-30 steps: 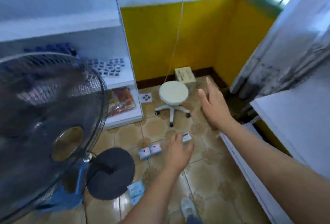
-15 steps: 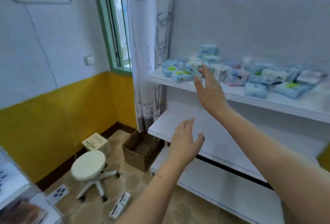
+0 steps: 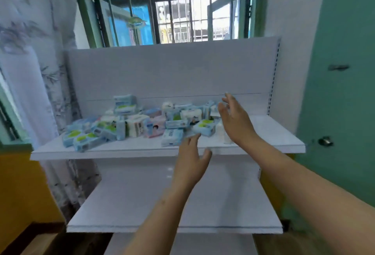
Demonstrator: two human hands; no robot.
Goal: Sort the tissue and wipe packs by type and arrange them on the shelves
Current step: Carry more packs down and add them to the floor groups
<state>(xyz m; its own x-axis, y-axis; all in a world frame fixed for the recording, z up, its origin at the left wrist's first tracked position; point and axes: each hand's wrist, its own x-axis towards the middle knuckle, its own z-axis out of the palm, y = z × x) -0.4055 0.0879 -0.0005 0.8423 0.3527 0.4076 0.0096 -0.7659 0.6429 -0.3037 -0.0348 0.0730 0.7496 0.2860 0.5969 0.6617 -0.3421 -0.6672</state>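
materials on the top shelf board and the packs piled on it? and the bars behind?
White upper shelf board: looks like painted sheet metal or laminate, matte, thin folded front edge; cannot tell which. Heap of blue, green and pink tissue and wipe packs: soft plastic film wrap, slightly glossy, crumpled corners. Dark window bars: likely painted metal, thin straight rods.

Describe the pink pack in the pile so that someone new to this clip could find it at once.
Start at the white shelf unit under the barred window and look at its upper shelf, where the mixed tissue and wipe packs lie in a heap. Near the heap's middle, just left of the left hand, sits the pink pack. Its neighbours are blue, white or green-labelled.
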